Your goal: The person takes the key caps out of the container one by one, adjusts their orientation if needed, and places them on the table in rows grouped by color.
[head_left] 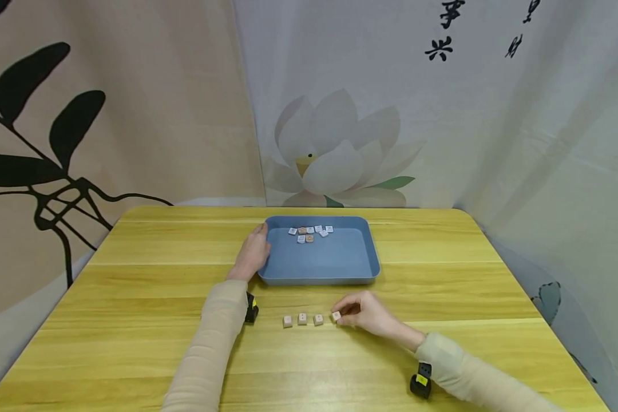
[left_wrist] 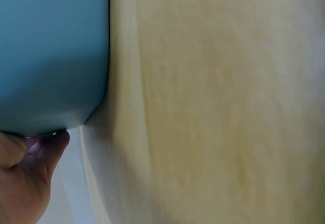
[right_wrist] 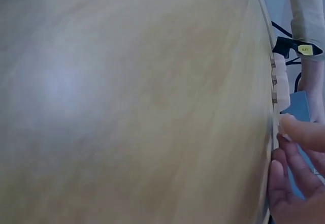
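My right hand (head_left: 368,313) pinches a small light cube (head_left: 336,316) between thumb and fingertips, low over the table at the right end of a short row. Several similar cubes, such as a cube (head_left: 302,319) with a dark mark on top, stand spaced out to its left. At the left wall of the blue tray (head_left: 319,269), my left hand (head_left: 252,252) grips the rim. The left wrist view shows the thumb and fingers (left_wrist: 58,145) against the tray's edge. In the right wrist view, the right fingers (right_wrist: 299,168) mostly hide the held cube.
Inside the tray, near its back, lie several small marked cubes (head_left: 310,230), mostly white with a couple of brownish ones. The wooden table (head_left: 159,320) extends around the tray and the row. A printed curtain (head_left: 185,103) hangs behind the table's far edge.
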The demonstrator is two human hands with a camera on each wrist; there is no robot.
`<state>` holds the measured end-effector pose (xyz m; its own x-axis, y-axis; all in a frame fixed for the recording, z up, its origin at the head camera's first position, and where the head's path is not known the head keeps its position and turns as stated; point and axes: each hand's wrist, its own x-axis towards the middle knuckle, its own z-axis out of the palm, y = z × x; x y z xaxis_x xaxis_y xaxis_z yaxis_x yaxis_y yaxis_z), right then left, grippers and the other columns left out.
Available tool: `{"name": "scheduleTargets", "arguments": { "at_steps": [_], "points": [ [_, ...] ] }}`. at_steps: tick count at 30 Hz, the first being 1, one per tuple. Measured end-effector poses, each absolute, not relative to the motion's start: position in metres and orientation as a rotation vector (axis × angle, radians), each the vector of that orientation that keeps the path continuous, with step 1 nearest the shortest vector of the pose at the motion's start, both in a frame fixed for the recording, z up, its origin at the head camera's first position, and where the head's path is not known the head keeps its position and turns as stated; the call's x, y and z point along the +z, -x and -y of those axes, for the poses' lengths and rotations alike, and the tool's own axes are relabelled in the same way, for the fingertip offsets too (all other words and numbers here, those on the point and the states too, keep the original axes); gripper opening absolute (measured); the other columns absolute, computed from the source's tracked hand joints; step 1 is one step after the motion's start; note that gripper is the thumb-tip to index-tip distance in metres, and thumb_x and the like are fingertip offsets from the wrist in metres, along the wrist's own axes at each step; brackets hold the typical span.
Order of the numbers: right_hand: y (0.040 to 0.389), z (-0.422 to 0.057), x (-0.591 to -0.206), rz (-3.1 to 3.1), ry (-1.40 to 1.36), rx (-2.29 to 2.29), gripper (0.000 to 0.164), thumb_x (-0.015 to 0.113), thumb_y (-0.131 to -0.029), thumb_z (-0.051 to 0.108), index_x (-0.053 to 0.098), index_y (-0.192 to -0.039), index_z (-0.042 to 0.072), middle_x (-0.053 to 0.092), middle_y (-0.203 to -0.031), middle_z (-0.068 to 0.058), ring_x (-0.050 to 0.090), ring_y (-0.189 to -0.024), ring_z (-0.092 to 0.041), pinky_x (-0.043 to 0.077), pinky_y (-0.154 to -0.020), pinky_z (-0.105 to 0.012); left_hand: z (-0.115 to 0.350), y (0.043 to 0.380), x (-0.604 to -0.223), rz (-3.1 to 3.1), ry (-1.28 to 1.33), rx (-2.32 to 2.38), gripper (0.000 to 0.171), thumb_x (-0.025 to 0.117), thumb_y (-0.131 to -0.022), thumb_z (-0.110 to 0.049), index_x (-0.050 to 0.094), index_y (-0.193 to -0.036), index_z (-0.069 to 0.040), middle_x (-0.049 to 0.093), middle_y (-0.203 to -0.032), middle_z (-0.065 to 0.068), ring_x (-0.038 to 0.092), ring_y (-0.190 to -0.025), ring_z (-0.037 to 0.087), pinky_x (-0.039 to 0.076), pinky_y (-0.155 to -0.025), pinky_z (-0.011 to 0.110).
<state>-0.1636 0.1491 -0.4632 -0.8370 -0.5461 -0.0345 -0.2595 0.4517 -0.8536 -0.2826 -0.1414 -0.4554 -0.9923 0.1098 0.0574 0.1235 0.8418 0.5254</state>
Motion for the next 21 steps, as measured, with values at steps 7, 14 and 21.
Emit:
{"name": "scheduleTargets", "arguments": {
  "at_steps": [7, 14, 21],
  "points": [
    [0.1642, -0.1457, -0.4642, -2.518, 0.737, -1.255, 0.018, 0.078, -0.074, 0.008, 0.075, -0.092, 0.007, 0.073, -0.092, -0.008, 0.059, -0.075, -0.005, 0.052, -0.064, -0.015, 0.1412, 0.2838, -0.4557, 2.985, 0.189, -0.856, 0.056, 0.046, -0.095, -0.001, 0.025, -0.146, 0.009, 0.025, -0.154, 0.026, 0.031, -0.14, 0.039, 0.035, -0.114, 0.046],
    [0.1642, -0.1444, -0.4625, -2.529, 0.7, -1.206, 0.019, 0.08, -0.073, 0.01, 0.075, -0.091, 0.008, 0.071, -0.089, -0.004, 0.055, -0.076, -0.005, 0.05, -0.066, -0.015, 0.1409, 0.2839, -0.4574, 2.981, 0.195, -0.859, 0.055, 0.045, -0.095, -0.002, 0.025, -0.146, 0.008, 0.025, -0.154, 0.025, 0.031, -0.14, 0.039, 0.035, -0.114, 0.046],
    [0.1645, -0.1454, -0.4613, -2.51, 0.714, -1.192, 0.024, 0.08, -0.072, 0.01, 0.073, -0.095, 0.007, 0.07, -0.09, -0.004, 0.057, -0.079, -0.008, 0.05, -0.068, -0.015, 0.1416, 0.283, -0.4579, 2.97, 0.198, -0.847, 0.055, 0.046, -0.095, -0.002, 0.026, -0.145, 0.008, 0.027, -0.153, 0.025, 0.031, -0.14, 0.038, 0.035, -0.115, 0.045]
  ]
}}
